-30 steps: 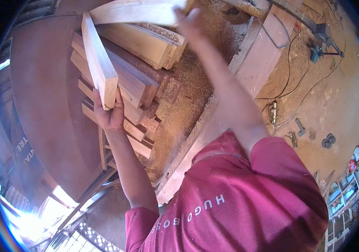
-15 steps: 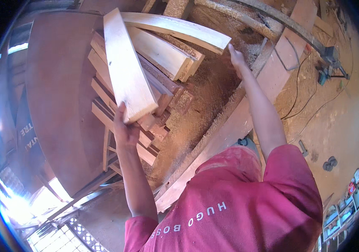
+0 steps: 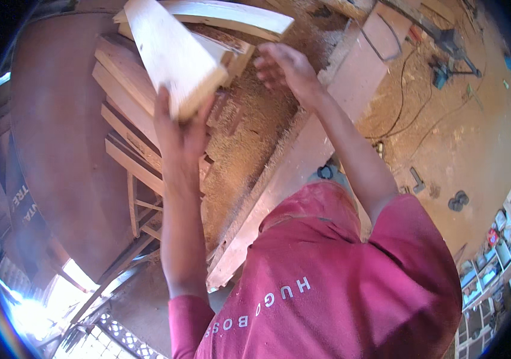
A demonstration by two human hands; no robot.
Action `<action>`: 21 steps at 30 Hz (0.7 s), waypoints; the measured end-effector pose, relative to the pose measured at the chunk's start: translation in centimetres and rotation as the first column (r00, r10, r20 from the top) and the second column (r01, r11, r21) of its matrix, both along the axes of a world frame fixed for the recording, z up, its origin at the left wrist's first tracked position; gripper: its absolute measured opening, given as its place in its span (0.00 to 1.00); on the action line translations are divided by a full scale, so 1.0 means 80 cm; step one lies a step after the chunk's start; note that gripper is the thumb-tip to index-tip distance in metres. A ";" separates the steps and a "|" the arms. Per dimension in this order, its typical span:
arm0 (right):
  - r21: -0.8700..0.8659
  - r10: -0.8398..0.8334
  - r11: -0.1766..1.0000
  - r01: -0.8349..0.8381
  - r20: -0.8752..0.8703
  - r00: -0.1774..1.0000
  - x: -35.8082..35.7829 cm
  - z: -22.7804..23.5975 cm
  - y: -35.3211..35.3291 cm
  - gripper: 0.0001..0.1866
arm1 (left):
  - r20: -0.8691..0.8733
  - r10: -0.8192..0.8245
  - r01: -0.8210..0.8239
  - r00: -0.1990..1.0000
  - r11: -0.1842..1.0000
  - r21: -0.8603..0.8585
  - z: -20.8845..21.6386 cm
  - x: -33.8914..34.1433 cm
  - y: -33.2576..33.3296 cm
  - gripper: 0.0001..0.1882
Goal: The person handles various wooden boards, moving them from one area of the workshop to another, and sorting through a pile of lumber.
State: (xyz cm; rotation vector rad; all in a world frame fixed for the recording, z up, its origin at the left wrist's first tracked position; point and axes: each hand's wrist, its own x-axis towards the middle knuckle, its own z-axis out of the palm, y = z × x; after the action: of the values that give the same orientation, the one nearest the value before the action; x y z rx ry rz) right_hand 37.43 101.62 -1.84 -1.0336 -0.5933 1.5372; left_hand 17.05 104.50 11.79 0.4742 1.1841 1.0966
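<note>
My left hand (image 3: 179, 133) is closed round the near end of a pale, sawn wooden plank (image 3: 168, 51), fingers and thumb on either side. The plank is tilted over a stack of cut wooden boards (image 3: 125, 76) and hides part of it. My right hand (image 3: 285, 67) is off to the right with its fingers apart and nothing in it. Beyond that hand, a curved wooden piece (image 3: 240, 16) lies across the top of the stack, a small gap from the fingertips.
A long pinkish beam (image 3: 303, 155) runs diagonally beside sawdust (image 3: 240, 131). A large brown panel (image 3: 58, 143) stands at left. At right are a clamp-like metal tool (image 3: 444, 66), loose cables (image 3: 402, 99) and a shelf with small items (image 3: 494, 257).
My right hand has come away from the curved piece's end and moved left. My left hand has tilted the plank and shifted it forward and left. The view has shifted somewhat.
</note>
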 end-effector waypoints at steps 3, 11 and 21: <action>0.047 -0.102 0.994 0.099 0.083 0.991 0.009 -0.001 0.018 0.26 | 0.109 -0.108 0.100 0.988 0.992 0.084 -0.040 0.036 0.066 0.26; -0.109 -0.290 0.943 0.316 0.200 0.936 0.046 -0.057 -0.039 0.24 | 0.081 -0.313 0.317 0.946 0.947 -0.049 -0.133 0.120 0.117 0.29; -0.330 -0.138 0.929 0.168 0.113 0.984 -0.027 -0.148 -0.067 0.25 | -0.700 -0.640 0.838 0.316 0.535 -0.110 -0.149 0.031 -0.099 0.26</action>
State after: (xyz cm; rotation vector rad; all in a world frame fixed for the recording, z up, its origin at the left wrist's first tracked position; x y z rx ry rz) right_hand 35.30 96.29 -13.71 -1.3827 -0.3018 1.4900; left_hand 19.56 96.57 -0.15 1.6075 1.1743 0.1842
